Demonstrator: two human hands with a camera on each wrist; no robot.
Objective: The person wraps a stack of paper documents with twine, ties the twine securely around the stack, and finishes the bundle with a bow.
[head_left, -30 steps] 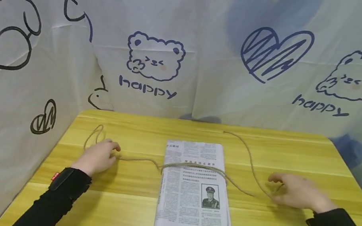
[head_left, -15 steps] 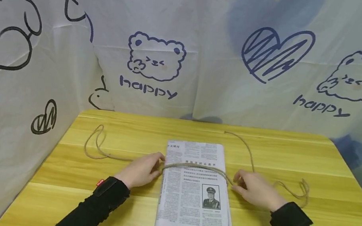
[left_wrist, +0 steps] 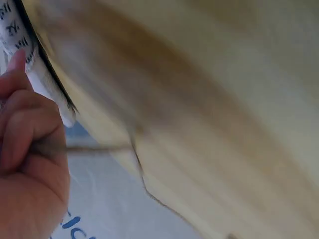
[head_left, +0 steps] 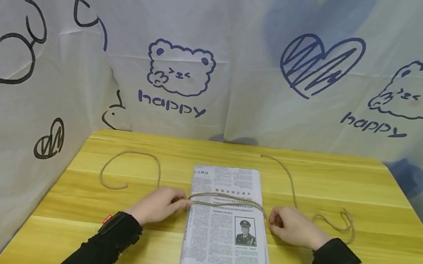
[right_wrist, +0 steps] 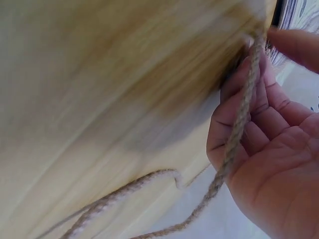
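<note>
A folded newspaper lies on the table, crossed near its middle by two strands of thin brown rope. My left hand is at the paper's left edge, its fingers curled round the rope. In the left wrist view, a blurred piece of rope comes out of that fist. By the right edge, my right hand pinches the rope with thumb and fingers. The right wrist view has the rope running up across the curled fingers to the fingertips, close to the newspaper's edge.
Behind the left hand a rope tail curves in a wide arc on the wooden table. More rope stretches toward the back, and a loose coil lies right of the right hand. A white cloth with drawings hangs behind the table.
Both hands have come in from far apart to the newspaper's edges. Since half a second ago, the strands across the paper have spread apart and the left tail has swung into a wider curve.
</note>
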